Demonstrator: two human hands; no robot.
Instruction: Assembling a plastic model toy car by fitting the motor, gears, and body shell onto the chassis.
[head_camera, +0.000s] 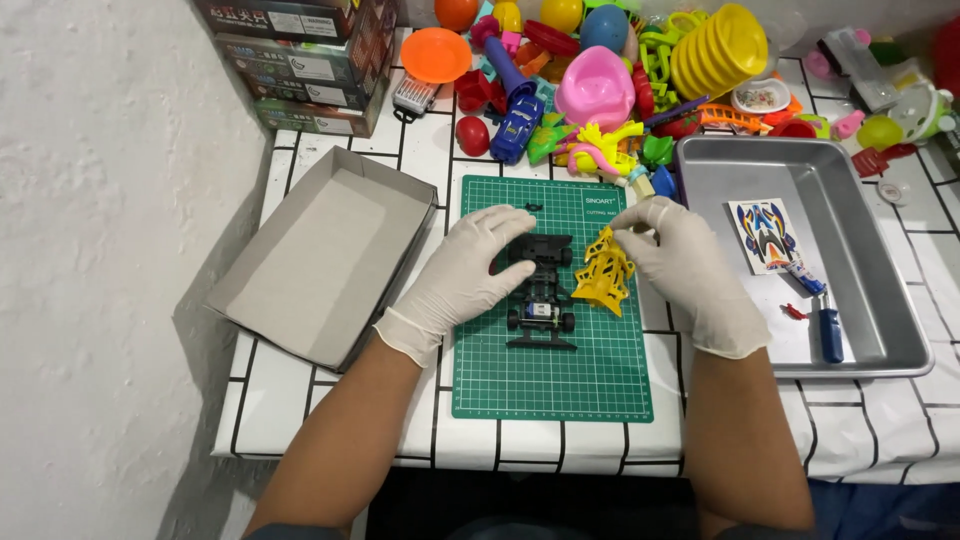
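Home hobby table: green cutting mat (560, 380), heaped plastic toys (600, 80), metal tray (880, 300).

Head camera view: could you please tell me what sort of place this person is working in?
Probably a home hobby table for building toy models. A green cutting mat holds a small black toy car frame, a metal tray holds a screwdriver, and plastic toys are heaped behind.

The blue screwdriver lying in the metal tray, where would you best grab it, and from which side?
Probably by its thick blue handle, the end nearest the person, coming straight down from above. The screwdriver lies flat on the metal tray floor, handle clear of the sticker sheet, while the tray's raised walls block a sideways approach.
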